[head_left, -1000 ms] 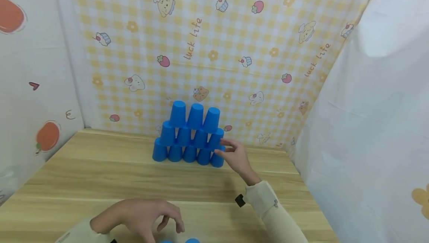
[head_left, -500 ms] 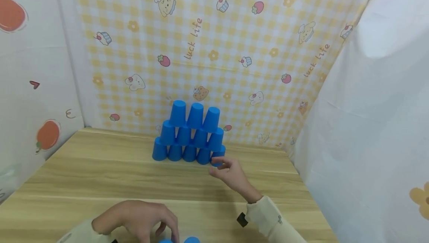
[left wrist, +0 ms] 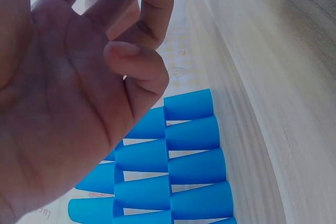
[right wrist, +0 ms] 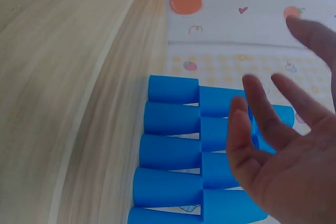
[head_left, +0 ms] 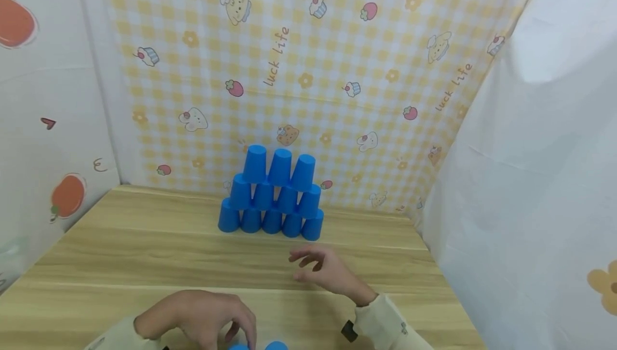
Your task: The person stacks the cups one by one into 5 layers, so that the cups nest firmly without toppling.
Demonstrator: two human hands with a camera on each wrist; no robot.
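Note:
Blue cups (head_left: 287, 200) stand upside down in a three-tier stack at the back of the table, narrowing from the bottom row to three on top. At the near edge, my left hand (head_left: 207, 315) curls its thumb and fingers around the top of another blue cup (head_left: 238, 347), which is mostly cut off by the frame. Just right of it is a second blue cup (head_left: 276, 345). My right hand (head_left: 330, 272) holds nothing. It hovers in front of the stack, with its fingers loosely bent and apart. The stack also shows behind the right hand (right wrist: 294, 166) in the right wrist view.
The wooden table (head_left: 159, 253) runs back to a yellow checked cloth (head_left: 328, 55). White sheets hang along the left side (head_left: 48, 87) and the right side (head_left: 530, 178). Each wrist wears a pale sleeve.
My right hand has drawn back from the stack's right end toward me. The left fingers have lowered and closed in around the near cup. The stack stays as it was.

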